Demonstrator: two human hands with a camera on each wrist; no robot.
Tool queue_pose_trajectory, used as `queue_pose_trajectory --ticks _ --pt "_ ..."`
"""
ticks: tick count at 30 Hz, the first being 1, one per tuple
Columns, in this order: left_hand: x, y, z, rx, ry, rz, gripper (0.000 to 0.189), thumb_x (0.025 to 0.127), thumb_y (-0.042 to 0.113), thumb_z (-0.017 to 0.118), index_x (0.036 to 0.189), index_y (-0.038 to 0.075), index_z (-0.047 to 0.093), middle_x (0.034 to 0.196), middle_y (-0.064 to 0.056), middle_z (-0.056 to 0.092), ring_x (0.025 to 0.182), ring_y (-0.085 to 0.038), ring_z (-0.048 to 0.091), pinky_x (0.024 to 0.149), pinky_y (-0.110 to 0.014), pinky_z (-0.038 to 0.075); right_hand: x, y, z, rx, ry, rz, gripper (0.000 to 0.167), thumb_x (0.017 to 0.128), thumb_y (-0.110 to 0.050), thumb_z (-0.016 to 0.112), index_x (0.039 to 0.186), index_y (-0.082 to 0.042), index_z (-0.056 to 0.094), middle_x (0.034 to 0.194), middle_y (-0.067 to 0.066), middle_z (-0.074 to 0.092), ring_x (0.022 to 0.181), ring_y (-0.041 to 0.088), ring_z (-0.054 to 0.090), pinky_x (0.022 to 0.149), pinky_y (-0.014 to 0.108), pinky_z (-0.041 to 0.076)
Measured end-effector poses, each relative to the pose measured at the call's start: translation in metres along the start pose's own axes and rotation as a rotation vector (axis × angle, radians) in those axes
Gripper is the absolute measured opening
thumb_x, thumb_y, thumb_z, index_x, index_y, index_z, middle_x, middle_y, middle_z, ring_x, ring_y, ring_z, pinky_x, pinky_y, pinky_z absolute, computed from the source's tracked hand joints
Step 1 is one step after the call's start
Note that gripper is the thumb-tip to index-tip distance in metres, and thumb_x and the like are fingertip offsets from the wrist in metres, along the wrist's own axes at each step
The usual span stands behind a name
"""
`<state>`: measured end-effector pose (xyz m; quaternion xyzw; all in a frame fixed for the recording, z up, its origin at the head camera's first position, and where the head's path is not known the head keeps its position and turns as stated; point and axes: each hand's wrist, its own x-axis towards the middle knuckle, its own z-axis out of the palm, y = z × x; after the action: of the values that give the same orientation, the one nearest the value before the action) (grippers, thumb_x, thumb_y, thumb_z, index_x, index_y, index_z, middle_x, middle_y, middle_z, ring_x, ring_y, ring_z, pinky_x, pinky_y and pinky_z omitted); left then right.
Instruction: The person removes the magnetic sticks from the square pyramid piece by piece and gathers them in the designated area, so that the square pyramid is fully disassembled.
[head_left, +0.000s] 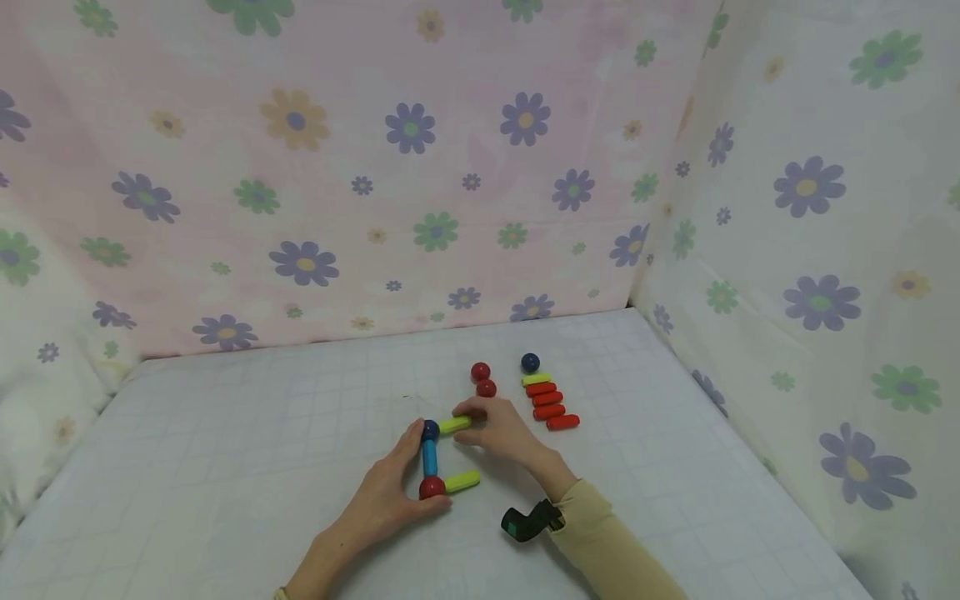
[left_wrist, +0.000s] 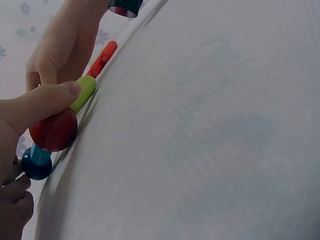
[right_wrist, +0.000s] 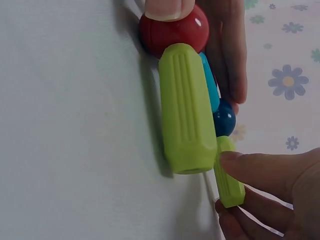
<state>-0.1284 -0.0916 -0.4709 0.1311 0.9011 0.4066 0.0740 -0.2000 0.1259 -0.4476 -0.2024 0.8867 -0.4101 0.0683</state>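
Joined pieces lie on the table in front of me: a red ball (head_left: 432,487), a light blue rod (head_left: 429,458) and a dark blue ball (head_left: 430,430) in a line. A yellow-green rod (head_left: 462,481) sticks out to the right from the red ball. My left hand (head_left: 381,498) holds this line from the left, its thumb at the red ball and its fingers by the dark blue ball. With thumb and fingers, my right hand (head_left: 501,429) pinches a second yellow-green rod (right_wrist: 230,182), whose far end meets the dark blue ball (right_wrist: 224,120).
Beyond my right hand sit two red balls (head_left: 481,372). To their right, a loose dark blue ball (head_left: 530,362), a yellow-green rod (head_left: 536,380) and several red rods (head_left: 549,412) form a column. A black wrist camera (head_left: 528,522) is on my right wrist. Flowered cloth (head_left: 375,208) surrounds the table.
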Motion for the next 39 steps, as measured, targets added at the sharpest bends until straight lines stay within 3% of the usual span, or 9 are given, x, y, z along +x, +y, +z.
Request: queue_pose_trajectory --ticks 10,15,23,39 --pt "0.0 0.001 -0.002 0.0 -0.003 -0.002 0.112 0.074 0.051 0.084 0.161 0.018 0.022 0.165 -0.002 0.025 0.151 -0.032 0.027 0.115 -0.059 0.033 0.001 -0.001 0.005 0.048 -0.041 -0.023 0.033 0.088 -0.009 0.075 0.12 -0.01 0.071 0.115 0.001 0.071 0.101 0.015 0.062 0.093 0.03 0.054" --pt "0.0 0.002 -0.003 -0.001 -0.01 -0.002 0.112 0.075 0.051 0.084 0.161 0.017 0.021 0.165 -0.003 0.026 0.151 -0.033 0.027 0.115 -0.059 0.033 0.001 -0.001 0.008 0.076 -0.057 -0.044 0.033 0.09 -0.012 0.074 0.122 -0.01 0.07 0.117 0.002 0.071 0.102 0.017 0.062 0.096 0.032 0.053" --pt "0.0 0.001 -0.003 -0.006 -0.008 0.007 0.111 0.075 0.052 0.084 0.16 0.017 0.023 0.165 -0.002 0.026 0.151 -0.032 0.027 0.116 -0.059 0.032 0.004 0.003 0.017 0.07 -0.044 -0.041 0.027 0.092 -0.021 0.073 0.118 -0.018 0.072 0.112 -0.005 0.071 0.101 0.012 0.061 0.093 0.027 0.053" --pt "0.0 0.0 -0.003 -0.005 0.001 0.021 0.111 0.074 0.053 0.084 0.16 0.016 0.025 0.165 -0.002 0.027 0.15 -0.031 0.028 0.115 -0.057 0.034 0.003 0.001 0.018 0.078 -0.018 -0.046 0.024 0.091 -0.021 0.074 0.115 -0.016 0.074 0.11 -0.004 0.072 0.1 0.014 0.061 0.09 0.027 0.052"
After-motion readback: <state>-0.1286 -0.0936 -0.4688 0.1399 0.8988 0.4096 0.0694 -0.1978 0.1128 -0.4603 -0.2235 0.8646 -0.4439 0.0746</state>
